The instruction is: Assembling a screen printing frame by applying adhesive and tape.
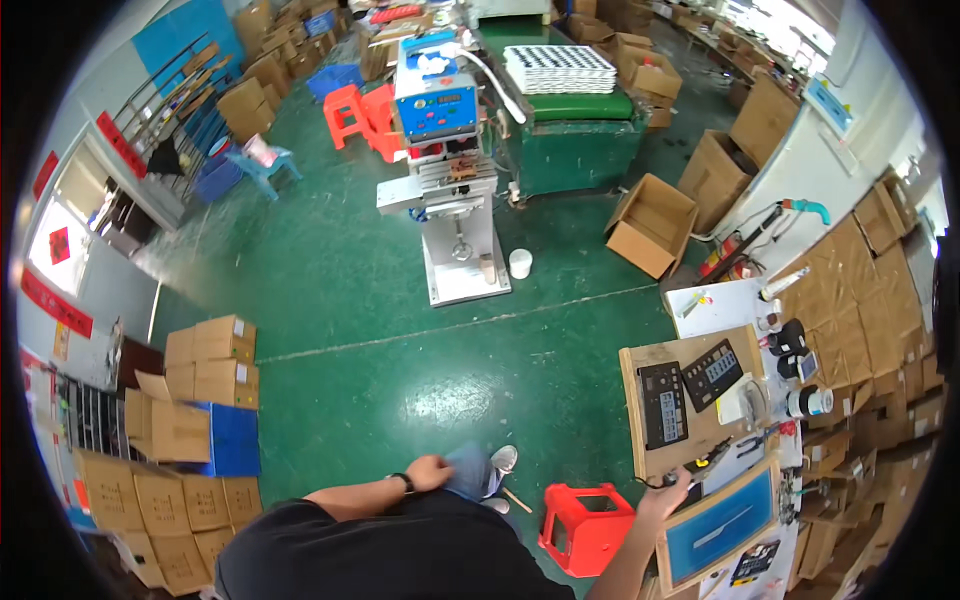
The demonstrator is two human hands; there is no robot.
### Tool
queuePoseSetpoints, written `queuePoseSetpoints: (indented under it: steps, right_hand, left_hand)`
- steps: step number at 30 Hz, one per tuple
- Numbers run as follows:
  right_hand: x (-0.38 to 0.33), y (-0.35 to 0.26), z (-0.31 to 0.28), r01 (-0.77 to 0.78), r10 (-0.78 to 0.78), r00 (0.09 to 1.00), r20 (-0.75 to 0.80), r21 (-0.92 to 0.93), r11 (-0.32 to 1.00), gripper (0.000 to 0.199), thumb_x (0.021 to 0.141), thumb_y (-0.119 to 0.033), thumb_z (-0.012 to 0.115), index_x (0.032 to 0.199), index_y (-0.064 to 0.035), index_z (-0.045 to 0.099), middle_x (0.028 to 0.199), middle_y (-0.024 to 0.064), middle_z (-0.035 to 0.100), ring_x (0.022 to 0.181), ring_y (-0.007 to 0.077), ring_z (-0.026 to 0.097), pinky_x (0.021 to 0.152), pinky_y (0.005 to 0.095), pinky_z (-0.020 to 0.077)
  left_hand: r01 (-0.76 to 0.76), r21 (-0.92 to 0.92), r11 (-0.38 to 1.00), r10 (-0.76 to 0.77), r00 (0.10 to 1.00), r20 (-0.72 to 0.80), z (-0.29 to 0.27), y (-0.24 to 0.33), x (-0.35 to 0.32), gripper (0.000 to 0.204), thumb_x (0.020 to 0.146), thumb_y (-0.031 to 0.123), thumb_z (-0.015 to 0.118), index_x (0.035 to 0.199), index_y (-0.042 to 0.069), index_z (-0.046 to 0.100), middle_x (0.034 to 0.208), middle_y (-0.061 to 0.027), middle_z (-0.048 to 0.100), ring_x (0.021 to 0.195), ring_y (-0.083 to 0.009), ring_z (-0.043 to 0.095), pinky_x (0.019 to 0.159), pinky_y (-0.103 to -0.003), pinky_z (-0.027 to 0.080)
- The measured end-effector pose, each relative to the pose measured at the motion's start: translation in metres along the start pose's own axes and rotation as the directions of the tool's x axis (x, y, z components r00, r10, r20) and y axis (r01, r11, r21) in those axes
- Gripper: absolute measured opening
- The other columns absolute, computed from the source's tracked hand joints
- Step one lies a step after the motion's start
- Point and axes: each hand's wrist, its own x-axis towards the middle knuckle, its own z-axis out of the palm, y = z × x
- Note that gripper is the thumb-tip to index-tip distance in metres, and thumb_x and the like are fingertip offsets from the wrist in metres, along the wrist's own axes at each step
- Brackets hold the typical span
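1. The right hand [668, 497] reaches out to the near edge of the wooden board [690, 400] on the worktop [722, 300]. Its grip is curled around a small dark tool with a yellow part [700, 464]; how tightly it closes I cannot tell at this size.
2. The left hand [430, 472] rests on the person's knee, fingers loosely bent, holding nothing that shows. A dark watch [405, 482] sits on that wrist.
3. Judging from this, the work is at an early point: the tool is only just in hand, and the two dark panels [662, 403] lie flat on the board just beyond the right grip with nothing yet applied to them.
4. Just below the right grip lies a blue framed screen [718, 525]; to its left, on the floor, stands a red plastic stool [585, 525].
5. Beyond the board, further from the grip, stand rolls of tape [808, 401] and small dark pots [790, 338].
6. Packages: flattened brown cardboard [860, 300] lines the wall to the right of the grip; open brown cartons [652, 224] sit on the green floor [400, 330] well ahead; closed brown boxes [210, 365] with small white labels are stacked far to the left, beside a blue box [233, 440].
7. Signs: red banners [55, 303] hang on the far left wall, writing too small to read.
8. Far ahead stands a white machine with a blue control box [440, 100].
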Motion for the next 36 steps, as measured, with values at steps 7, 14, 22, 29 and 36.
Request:
queuePoseSetpoints:
  steps: [7,14,22,29,36]
  right_hand:
    - [-0.204,0.000,0.151,0.020,-0.078,0.969,0.237,0.236,0.972,0.007,0.100,-0.015,0.061,0.100,-0.0087,0.060,0.086,0.0096,0.064,0.057,0.0159,0.050,0.054,0.0283,0.0414]
    - [-0.235,-0.038,0.281,0.195,-0.257,0.942,0.215,0.272,0.942,0.014,0.104,-0.016,0.057,0.115,-0.0090,0.061,0.088,0.0110,0.066,0.049,0.0152,0.046,0.044,0.0255,0.0341]
    - [-0.214,-0.191,0.297,0.760,-0.745,0.648,-0.159,0.208,0.616,0.035,0.106,-0.017,0.062,0.139,-0.0087,0.059,0.095,0.0040,0.069,0.049,0.0021,0.037,0.043,0.0177,0.0261]
    - [-0.274,-0.304,0.216,0.954,-0.937,0.053,-0.346,-0.261,0.151,0.014,0.111,-0.014,0.057,0.117,-0.0037,0.063,0.094,0.0016,0.065,0.057,0.0037,0.036,0.054,0.0186,0.0288]
    - [-0.237,-0.336,0.138,0.742,-0.833,-0.258,-0.490,-0.653,0.154,0.016,0.109,-0.020,0.056,0.106,-0.0067,0.065,0.085,0.0010,0.062,0.056,0.0061,0.040,0.053,0.0210,0.0319]
  left_hand:
    - [0.474,-0.580,0.663,0.347,0.491,0.799,-0.043,0.227,0.000,0.041,0.107,0.042,0.060,0.108,0.005,0.076,0.106,-0.0120,0.079,0.092,-0.0220,0.074,0.084,-0.031,0.056]
    - [0.723,-0.595,0.352,0.588,0.324,0.741,-0.075,0.300,0.138,0.019,0.104,0.016,0.065,0.100,-0.002,0.071,0.096,-0.0146,0.074,0.080,-0.0226,0.069,0.078,-0.028,0.055]
    - [0.645,-0.675,0.358,0.311,0.599,0.738,-0.192,0.332,0.287,0.019,0.105,0.018,0.064,0.103,0.001,0.071,0.091,-0.0113,0.070,0.075,-0.0199,0.064,0.072,-0.027,0.051]
    - [0.556,-0.734,0.389,0.205,0.725,0.658,-0.232,0.407,0.388,0.019,0.106,0.021,0.063,0.105,0.003,0.070,0.087,-0.0084,0.066,0.070,-0.0175,0.059,0.067,-0.026,0.048]
    - [0.346,-0.829,0.439,0.189,0.867,0.462,-0.296,0.534,0.520,0.020,0.107,0.023,0.062,0.108,0.005,0.070,0.082,-0.0055,0.062,0.065,-0.0151,0.055,0.062,-0.025,0.044]
